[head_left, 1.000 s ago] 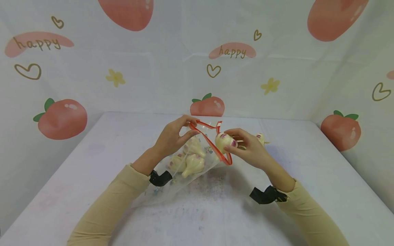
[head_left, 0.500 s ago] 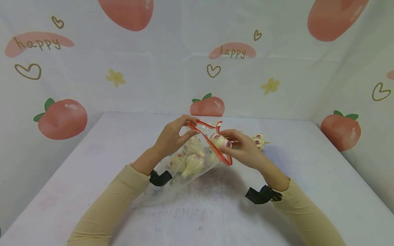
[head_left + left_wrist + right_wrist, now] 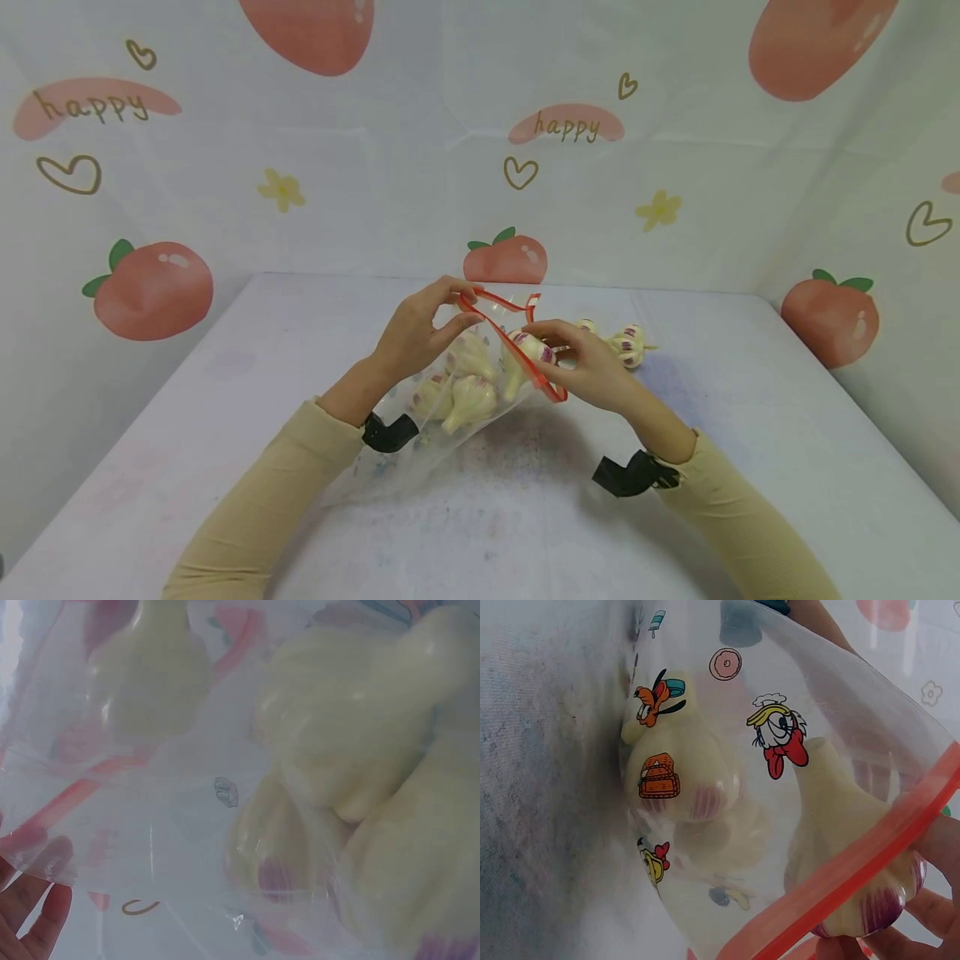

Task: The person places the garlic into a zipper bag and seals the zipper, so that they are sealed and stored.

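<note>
In the head view my left hand [image 3: 412, 333] pinches the red-edged mouth of a clear zip bag [image 3: 375, 483], which leans open to the right. Several garlic bulbs [image 3: 472, 402] lie inside it, seen through the plastic. My right hand [image 3: 588, 367] holds another garlic bulb [image 3: 536, 344] at the mouth. The right wrist view shows that bulb [image 3: 881, 904] stem-first inside, its purple-streaked base at the red strip [image 3: 855, 874] and fingers behind it. In the left wrist view, plastic covers the garlic [image 3: 345, 727] and left fingertips [image 3: 49, 919] touch the bag's edge.
More garlic bulbs [image 3: 630, 346] lie on the table just beyond my right hand, partly hidden by it. A white cloth covers the table [image 3: 480, 533], and a printed white backdrop [image 3: 405, 208] rises behind. Black straps [image 3: 633, 473] hang at both wrists.
My right hand has moved left, carrying the garlic bulb from outside the red edge into the bag's mouth. The left hand has hardly moved. More of the garlic behind my right hand now shows.
</note>
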Motion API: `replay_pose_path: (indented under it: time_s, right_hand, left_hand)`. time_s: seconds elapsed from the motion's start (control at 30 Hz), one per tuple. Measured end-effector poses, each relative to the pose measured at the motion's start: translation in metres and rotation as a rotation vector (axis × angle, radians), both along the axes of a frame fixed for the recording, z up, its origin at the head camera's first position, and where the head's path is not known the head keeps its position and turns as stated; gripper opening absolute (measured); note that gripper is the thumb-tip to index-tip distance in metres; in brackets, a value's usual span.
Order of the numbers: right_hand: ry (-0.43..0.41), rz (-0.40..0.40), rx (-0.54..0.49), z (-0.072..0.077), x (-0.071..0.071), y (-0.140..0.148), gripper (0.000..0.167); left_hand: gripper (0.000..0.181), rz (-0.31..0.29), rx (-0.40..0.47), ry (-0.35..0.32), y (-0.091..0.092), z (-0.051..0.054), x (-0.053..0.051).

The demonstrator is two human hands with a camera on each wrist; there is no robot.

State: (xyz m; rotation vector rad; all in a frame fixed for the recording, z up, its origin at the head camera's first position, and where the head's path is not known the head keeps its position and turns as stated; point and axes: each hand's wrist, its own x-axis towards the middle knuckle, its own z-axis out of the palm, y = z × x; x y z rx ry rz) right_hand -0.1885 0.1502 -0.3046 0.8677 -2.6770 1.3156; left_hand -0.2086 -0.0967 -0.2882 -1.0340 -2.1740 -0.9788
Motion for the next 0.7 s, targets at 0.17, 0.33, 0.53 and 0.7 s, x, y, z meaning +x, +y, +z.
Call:
replay_pose_path:
  time_s: [0.17,0.33,0.53,0.7]
  right_hand:
    - [-0.011,-0.001,0.008,-0.0017,-0.0007,0.0005,0.040]
    - [-0.003,0.015,-0.009,-0.0028,-0.0014,0.0012,0.040]
    - [-0.002,0.046,-0.035,-0.0036,-0.0022,0.0019,0.039]
    - [-0.005,0.044,-0.033,-0.0042,-0.0022,0.0014,0.036]
  left_hand:
    - [0.046,-0.008,0.009,0.013,-0.0004,-0.0007,-0.0003]
    - [0.047,-0.013,0.014,0.016,-0.0006,-0.0005,-0.0007]
    - [0.046,-0.005,0.017,0.004,-0.0009,0.0004,-0.0004]
    - [0.042,-0.002,0.021,-0.002,-0.0015,-0.0003,-0.0010]
